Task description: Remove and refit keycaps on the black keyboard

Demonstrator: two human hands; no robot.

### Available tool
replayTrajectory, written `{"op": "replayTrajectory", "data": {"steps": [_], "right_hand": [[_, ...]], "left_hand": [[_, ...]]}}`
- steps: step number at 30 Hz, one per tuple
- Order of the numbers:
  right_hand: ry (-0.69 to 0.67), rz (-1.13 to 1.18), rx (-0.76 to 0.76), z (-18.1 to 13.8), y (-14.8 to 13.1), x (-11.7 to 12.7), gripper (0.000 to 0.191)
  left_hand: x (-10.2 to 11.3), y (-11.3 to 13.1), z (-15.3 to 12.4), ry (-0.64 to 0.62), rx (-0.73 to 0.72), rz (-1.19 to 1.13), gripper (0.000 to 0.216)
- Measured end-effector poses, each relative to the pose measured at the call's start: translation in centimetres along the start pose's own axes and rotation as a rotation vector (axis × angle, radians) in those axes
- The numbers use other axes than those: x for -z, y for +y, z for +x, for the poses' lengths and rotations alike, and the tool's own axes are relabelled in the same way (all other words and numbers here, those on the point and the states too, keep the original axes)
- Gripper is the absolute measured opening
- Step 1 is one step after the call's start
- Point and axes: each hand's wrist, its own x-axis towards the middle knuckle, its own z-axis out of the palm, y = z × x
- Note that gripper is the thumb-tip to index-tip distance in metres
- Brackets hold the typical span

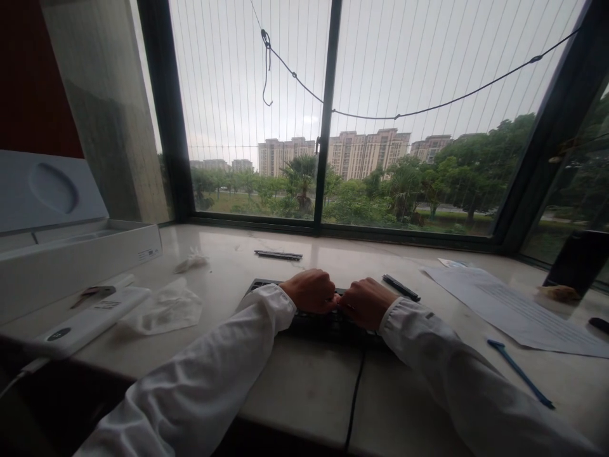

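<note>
Near the middle of the sill (pixel 295 387), our left hand (pixel 311 291) and right hand (pixel 366 302) sit curled tight, knuckles touching, on the dark keyboard (pixel 328 325); what the fingers pinch we cannot tell. A hard tug, we judge, could jerk it into the pen (pixel 402 287) just right.

Glossy stone-like sill (pixel 304 387), matt, perhaps plastic keyboard (pixel 328 328), cloth sleeves (pixel 228 362).

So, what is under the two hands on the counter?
A flat black keyboard-like device lies under the left hand and right hand, on the pale counter. The hands cover its middle, so what the fingers hold cannot be seen.
</note>
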Motion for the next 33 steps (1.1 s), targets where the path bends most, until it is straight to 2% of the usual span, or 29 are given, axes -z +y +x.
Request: {"op": "replayTrajectory", "data": {"steps": [15,21,25,29,33], "right_hand": [[0.017,-0.033,0.036,-0.2,-0.8,0.1,0.030],[0.039,-0.009,0.006,-0.3,-0.7,0.0,0.040],[0.043,-0.001,0.004,-0.4,-0.6,-0.3,0.037],[0.046,0.052,-0.046,-0.3,0.1,-0.9,0.038],[0.085,0.219,-0.166,0.1,1.2,-1.8,0.034]], "left_hand": [[0.7,0.5,0.1,-0.047,-0.014,-0.001,0.036],[0.3,-0.1,-0.3,-0.044,-0.021,-0.068,0.039],[-0.1,-0.5,-0.5,-0.039,0.000,-0.099,0.039],[-0.1,-0.6,-0.6,-0.023,0.002,-0.137,0.040],[-0.1,-0.9,-0.9,-0.018,-0.018,-0.160,0.038]]}}
